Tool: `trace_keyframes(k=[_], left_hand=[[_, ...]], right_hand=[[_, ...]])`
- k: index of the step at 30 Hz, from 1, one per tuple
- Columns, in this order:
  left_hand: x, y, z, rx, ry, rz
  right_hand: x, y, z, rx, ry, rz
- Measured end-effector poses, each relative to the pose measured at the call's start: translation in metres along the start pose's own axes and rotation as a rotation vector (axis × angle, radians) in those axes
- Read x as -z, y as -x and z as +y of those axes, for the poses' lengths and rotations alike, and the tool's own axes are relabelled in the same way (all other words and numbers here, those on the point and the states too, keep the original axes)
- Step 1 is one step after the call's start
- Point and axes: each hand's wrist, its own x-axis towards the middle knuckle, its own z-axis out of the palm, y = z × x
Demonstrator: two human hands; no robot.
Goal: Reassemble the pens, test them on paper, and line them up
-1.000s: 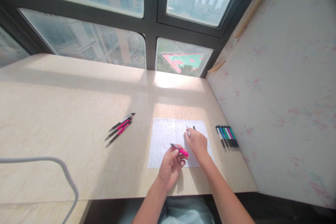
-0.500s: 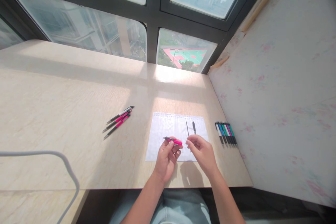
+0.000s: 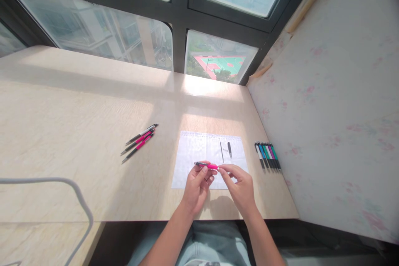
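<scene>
My left hand (image 3: 196, 187) is closed around a pink pen barrel (image 3: 213, 166), held nearly level above a white sheet of paper (image 3: 187, 174). The barrel's black clip end points left. My right hand (image 3: 239, 185) pinches thumb and forefinger at the barrel's right end; a tiny pale piece shows there, too small to name. On the sheet beyond my right hand lie a thin dark pen refill (image 3: 221, 151), a black pen grip section (image 3: 230, 150) and a very small spring-like piece (image 3: 225, 150) between them.
Several pens (image 3: 139, 143), pink and white with black grips, lie to the left. A row of coloured pens (image 3: 267, 156) lies by the wall (image 3: 336, 133) on the right. A grey cable (image 3: 84, 199) curves over the desk's left front. Windows (image 3: 224, 58) border the far edge.
My right hand has moved left, bringing its fingertips from just apart to the pink barrel's right end. My left hand still holds the barrel. The view has shifted slightly.
</scene>
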Motion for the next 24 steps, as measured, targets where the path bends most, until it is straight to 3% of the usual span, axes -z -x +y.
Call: trace_keyframes(k=[24], left_hand=[[-0.0027,0.0028,0.0002,0.050,-0.013,-0.045]], right_hand=[[0.0026,0.0042,-0.0024,0.115,0.056,0.047]])
